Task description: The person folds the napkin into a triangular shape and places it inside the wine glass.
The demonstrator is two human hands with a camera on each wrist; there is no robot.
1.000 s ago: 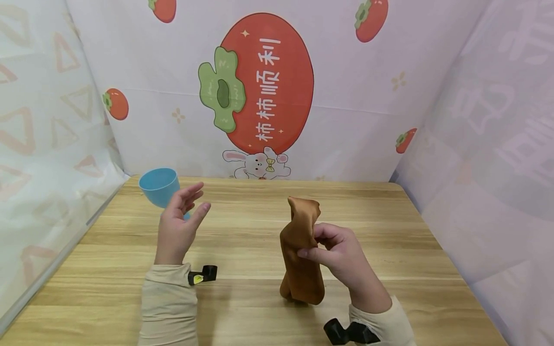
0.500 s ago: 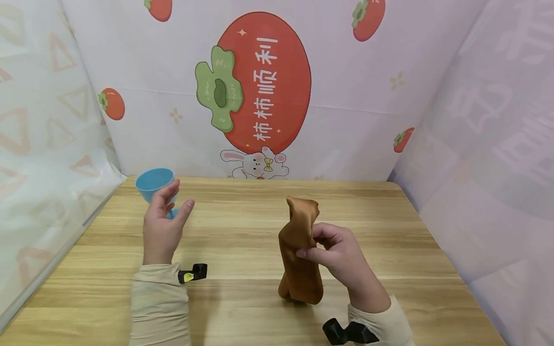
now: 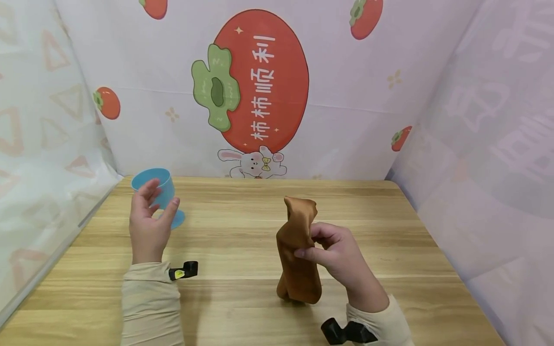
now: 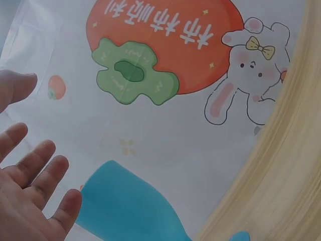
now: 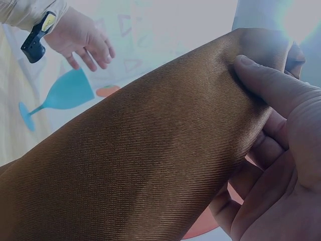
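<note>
My right hand (image 3: pixel 342 259) pinches a brown ribbed fabric pouch (image 3: pixel 298 259) near its gathered top, thumb on the near side. The pouch stands upright, its lower end close over the table. In the right wrist view the brown cloth (image 5: pixel 135 135) fills much of the picture, with my thumb pressed into it. At the back left stands a blue stemmed goblet (image 3: pixel 166 194), upright on its round foot. My left hand (image 3: pixel 149 223) is held up in front of the goblet with fingers spread and relaxed, overlapping its bowl. In the left wrist view the goblet (image 4: pixel 130 203) lies just beyond the fingertips.
A wooden table (image 3: pixel 233 240) spans the view. Behind it hangs a white printed backdrop (image 3: pixel 346 134) with persimmons and a rabbit, and pale cloth hangs at both sides. Each wrist wears a black camera mount (image 3: pixel 183 270).
My left hand has moved left, from beside the goblet to in front of its bowl, so the foot now shows. My right hand still holds the pouch in the same place.
</note>
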